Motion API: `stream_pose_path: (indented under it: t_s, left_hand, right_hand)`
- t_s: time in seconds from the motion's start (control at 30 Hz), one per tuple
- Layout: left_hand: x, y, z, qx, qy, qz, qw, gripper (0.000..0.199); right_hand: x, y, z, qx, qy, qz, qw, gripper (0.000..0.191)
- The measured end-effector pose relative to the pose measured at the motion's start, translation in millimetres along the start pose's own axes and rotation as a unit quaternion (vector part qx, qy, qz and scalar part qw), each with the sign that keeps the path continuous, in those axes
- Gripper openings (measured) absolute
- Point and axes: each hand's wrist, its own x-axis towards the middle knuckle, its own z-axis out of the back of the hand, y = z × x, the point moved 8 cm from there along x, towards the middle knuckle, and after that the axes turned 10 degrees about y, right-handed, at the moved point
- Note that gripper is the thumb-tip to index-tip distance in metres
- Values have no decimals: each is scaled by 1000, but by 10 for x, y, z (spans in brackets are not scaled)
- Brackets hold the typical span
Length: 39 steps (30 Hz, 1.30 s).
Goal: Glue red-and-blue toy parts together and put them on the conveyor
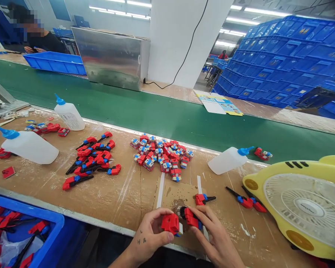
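Near the table's front edge, my left hand [147,235] is closed on a red plastic block [170,223] with pale parts underneath. My right hand [216,238] grips a red and blue plastic piece [190,217] with its fingertips. A small gap separates the two pieces. A dark round thing shows between them, too unclear to name. Just beyond my right fingers lies another red and blue piece [201,199] with a black rod. Further back is a heap of red, white and blue blocks [159,150]. To its left lies a pile of red pieces with black rods [93,156].
White squeeze bottles with blue nozzles [230,160] lie on the table. A yellow fan [304,206] stands at right, a blue crate [56,223] at lower left. Behind runs a green belt [114,102]. A person [50,41] sits far left; blue crates [284,56] are stacked back right.
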Motion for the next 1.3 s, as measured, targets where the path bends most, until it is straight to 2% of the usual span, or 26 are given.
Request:
stream_pose_path:
  t_s: [0.1, 0.27, 0.5, 0.8, 0.93, 1.07, 1.17, 1.3]
  left_hand:
    - [28, -12, -35, -9, 11, -3, 1000, 54]
    - [82, -35, -187, -46, 56, -11, 997, 50]
    - [84, -16, -387, -175, 100, 9, 979, 40]
    - [61, -8, -419, -185, 106, 9, 977, 41]
    - [64, -23, -430, -183, 102, 2, 978, 39]
    - [65, 12, -404, -176, 105, 28, 978, 43]
    - [49, 2, -333, -112, 97, 49, 988, 44]
    - [3, -175, -305, 43, 99, 6, 994, 61]
  right_hand:
    - [-24, 14, 100, 88, -20, 14, 996, 36]
    - [-119, 162, 221, 239, -41, 85, 966, 37]
    - [-156, 393, 197, 276, -20, 89, 957, 37]
    - [-148, 381, 112, 202, 15, 112, 973, 40]
    - [-143, 525, 190, 102, 7, 121, 987, 40]
    - [-152, 678, 239, 54, -5, 151, 987, 45]
    - [-155, 719, 182, 14, -10, 174, 985, 49]
    - [-174, 814, 130, -100, -52, 226, 968, 56]
